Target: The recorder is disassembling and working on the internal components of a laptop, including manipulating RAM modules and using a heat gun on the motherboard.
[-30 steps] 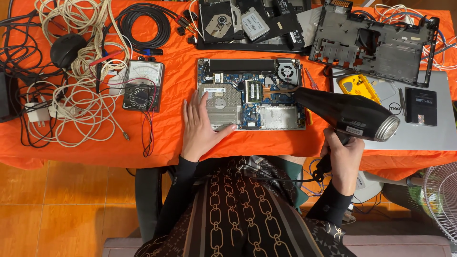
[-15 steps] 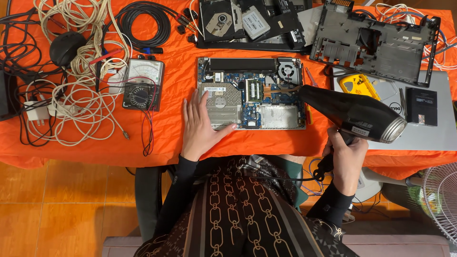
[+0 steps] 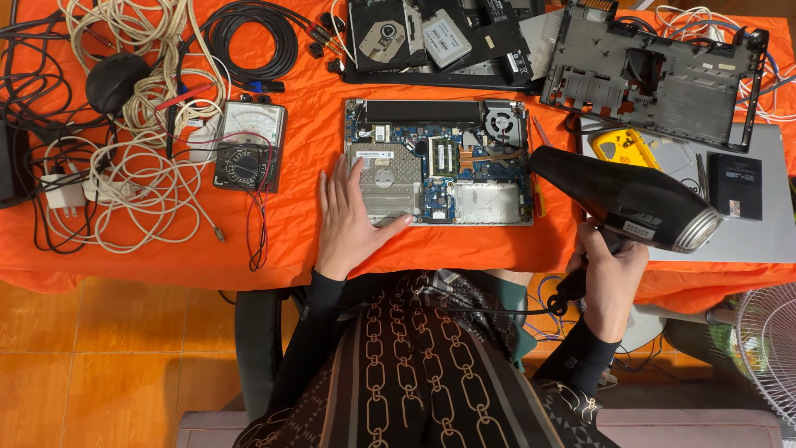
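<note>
the person's patterned top [image 3: 414, 365] hides the table's near edge, and the hair dryer's handle is buried in the right hand [image 3: 609, 278], whose fingers are curled tight around it. the hair dryer [image 3: 626, 199] hangs over the table's right part, its narrow nozzle aimed at the right edge of the opened laptop base [image 3: 439, 162]; its cord is probably the dark one trailing below the fist. the left hand [image 3: 352, 220] lies flat, fingers straight and nearly together, palm on the orange cloth [image 3: 290, 241] and fingertips on the base's left end. left of it sits a meter [image 3: 249, 145] among tangled white cables [image 3: 133, 174]. behind the dryer lies a yellow case [image 3: 626, 148], partly covered. farther back, a black laptop shell [image 3: 663, 75] and a disc drive [image 3: 381, 33] are cut off at the top.
</note>
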